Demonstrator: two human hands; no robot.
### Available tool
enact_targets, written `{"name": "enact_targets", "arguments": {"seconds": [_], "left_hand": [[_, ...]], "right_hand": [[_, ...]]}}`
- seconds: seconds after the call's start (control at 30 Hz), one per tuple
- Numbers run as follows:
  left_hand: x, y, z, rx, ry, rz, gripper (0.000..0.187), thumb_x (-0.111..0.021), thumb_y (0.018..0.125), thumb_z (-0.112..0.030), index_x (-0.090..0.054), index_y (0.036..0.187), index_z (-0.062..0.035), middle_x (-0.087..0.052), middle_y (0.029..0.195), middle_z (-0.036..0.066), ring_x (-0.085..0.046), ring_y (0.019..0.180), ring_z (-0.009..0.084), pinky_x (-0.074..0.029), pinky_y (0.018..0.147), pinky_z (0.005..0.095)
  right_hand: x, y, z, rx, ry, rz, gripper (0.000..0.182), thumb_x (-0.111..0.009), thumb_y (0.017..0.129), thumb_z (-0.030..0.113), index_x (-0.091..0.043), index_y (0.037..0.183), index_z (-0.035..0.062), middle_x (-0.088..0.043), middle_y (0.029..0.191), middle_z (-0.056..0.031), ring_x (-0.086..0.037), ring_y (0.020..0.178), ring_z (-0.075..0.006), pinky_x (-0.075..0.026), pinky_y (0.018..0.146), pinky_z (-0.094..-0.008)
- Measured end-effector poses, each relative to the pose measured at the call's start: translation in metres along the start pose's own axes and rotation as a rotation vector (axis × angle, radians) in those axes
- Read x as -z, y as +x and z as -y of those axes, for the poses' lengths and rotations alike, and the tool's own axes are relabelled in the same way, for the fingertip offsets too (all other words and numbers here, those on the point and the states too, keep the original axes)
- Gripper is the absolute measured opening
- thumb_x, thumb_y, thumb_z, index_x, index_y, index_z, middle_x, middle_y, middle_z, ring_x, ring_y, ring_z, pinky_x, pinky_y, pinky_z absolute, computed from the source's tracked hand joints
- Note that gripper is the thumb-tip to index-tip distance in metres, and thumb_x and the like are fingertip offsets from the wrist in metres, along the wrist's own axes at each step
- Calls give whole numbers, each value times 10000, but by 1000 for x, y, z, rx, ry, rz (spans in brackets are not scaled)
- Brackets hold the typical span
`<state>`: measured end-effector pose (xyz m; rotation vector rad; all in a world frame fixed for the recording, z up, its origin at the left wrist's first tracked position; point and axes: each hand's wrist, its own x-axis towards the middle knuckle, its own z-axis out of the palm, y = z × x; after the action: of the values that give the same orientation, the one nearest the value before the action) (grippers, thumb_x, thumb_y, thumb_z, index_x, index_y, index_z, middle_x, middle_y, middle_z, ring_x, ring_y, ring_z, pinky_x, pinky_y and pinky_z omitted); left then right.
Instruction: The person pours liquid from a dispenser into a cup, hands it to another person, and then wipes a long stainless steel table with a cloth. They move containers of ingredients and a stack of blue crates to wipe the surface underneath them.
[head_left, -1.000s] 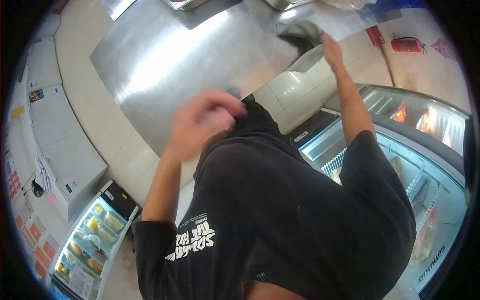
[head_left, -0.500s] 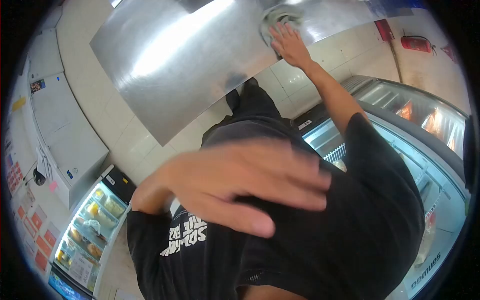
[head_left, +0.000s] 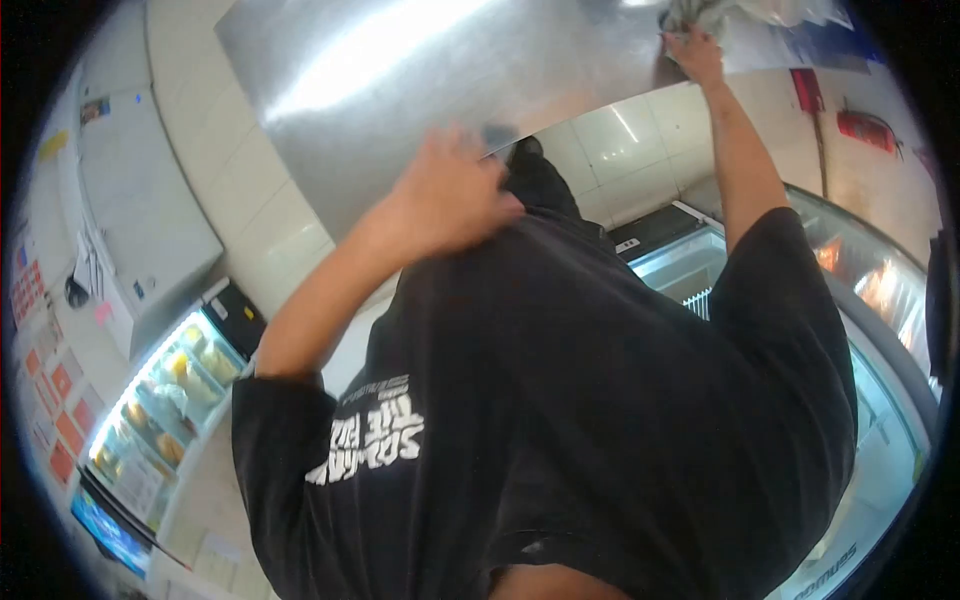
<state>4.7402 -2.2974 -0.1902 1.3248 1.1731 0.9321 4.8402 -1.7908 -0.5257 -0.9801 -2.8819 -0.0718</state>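
Observation:
My right hand [head_left: 697,55] is at the far right end of a shiny steel table [head_left: 400,100], its fingers on a bunched grey-green cloth [head_left: 700,15]. The cloth rests at the tabletop and is partly cut off by the top of the view. My left hand [head_left: 450,195], blurred by motion, is in front of my black shirt near the table's front edge. Its fingers point toward the table with the thumb apart, and nothing shows in it.
A glass-topped chest freezer [head_left: 690,265] stands behind me on the right. A lit display fridge [head_left: 165,400] with packed goods is at the left, near a white cabinet [head_left: 150,200]. A red fire extinguisher [head_left: 866,130] hangs at the right wall. Clear plastic [head_left: 800,10] lies beyond the cloth.
My right hand has moved right and farther forward along the table with the cloth, which is more bunched. My left hand has swung forward from close before the camera toward the table edge.

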Motion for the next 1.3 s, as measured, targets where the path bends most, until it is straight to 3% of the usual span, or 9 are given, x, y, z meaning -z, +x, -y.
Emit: {"name": "enact_targets", "arguments": {"seconds": [0.1,0.2,0.37,0.53,0.73,0.8,0.93,1.13,1.3], "left_hand": [[28,-21,-39,301,56,-209,456,-621,877,-340,-580,1212,-33,-582,1241,152,-512,1212,313,-401,1028,425],[14,-35,-46,-520,-381,320,608,-577,879,-442,-501,1284,5,-500,1319,204,-458,1261,355,-395,1028,446],[13,-54,-36,-567,-418,152,869,-504,882,-612,-370,1404,69,-363,1448,291,-368,1345,423,-385,1028,480],[-8,-26,-66,-780,-137,325,375,-513,947,-258,-662,1097,52,-677,1077,205,-682,955,309,-531,846,329],[22,-28,-58,-582,-621,678,317,-444,989,-123,-642,1208,-9,-557,1321,205,-523,1267,233,-310,1124,412],[23,-33,-61,-682,-514,352,368,-465,992,-214,-695,1038,70,-673,1059,238,-686,963,323,-561,751,318],[20,-84,-6,-509,-545,-418,249,-757,811,-252,-736,795,-4,-619,593,60,-493,386,165,-308,415,264],[26,-182,214,681,-40,-1824,326,-588,934,-227,-565,1144,21,-618,1031,95,-580,953,174,-454,868,304],[-40,-226,325,1093,125,-1760,507,-470,984,-365,-505,1267,55,-579,1240,222,-554,1153,318,-419,980,386]], "right_hand": [[-10,9,2,-137,-44,-9,768,-464,837,718,-407,1438,243,-432,1401,-188,-458,1229,-454,-365,1010,-567],[-21,4,14,-168,-109,-129,785,-453,805,767,-407,1433,296,-436,1391,-180,-469,1210,-462,-385,984,-583],[25,7,15,-145,-144,258,795,-392,821,773,-333,1471,319,-311,1497,-222,-308,1360,-457,-280,1063,-598],[20,-29,101,-341,79,12,746,-357,933,584,-373,1429,27,-303,1505,-222,-311,1355,-439,-246,1083,-604],[88,-127,241,505,239,55,475,-531,893,302,-544,1287,36,-453,1425,-156,-380,1344,-327,-309,1082,-463],[1,-92,161,466,279,-229,368,-551,856,228,-619,1159,30,-556,1305,-161,-476,1260,-310,-366,1037,-445],[-48,6,-47,-117,-361,-290,456,-434,948,370,-557,1278,80,-543,1305,-202,-478,1220,-424,-424,973,-514],[53,-63,168,193,101,-14,517,-463,933,399,-533,1268,11,-513,1328,-228,-448,1261,-397,-332,1053,-511],[73,-26,154,161,333,130,563,-526,910,426,-519,1253,-20,-435,1373,-284,-369,1304,-427,-288,1086,-503]]}}
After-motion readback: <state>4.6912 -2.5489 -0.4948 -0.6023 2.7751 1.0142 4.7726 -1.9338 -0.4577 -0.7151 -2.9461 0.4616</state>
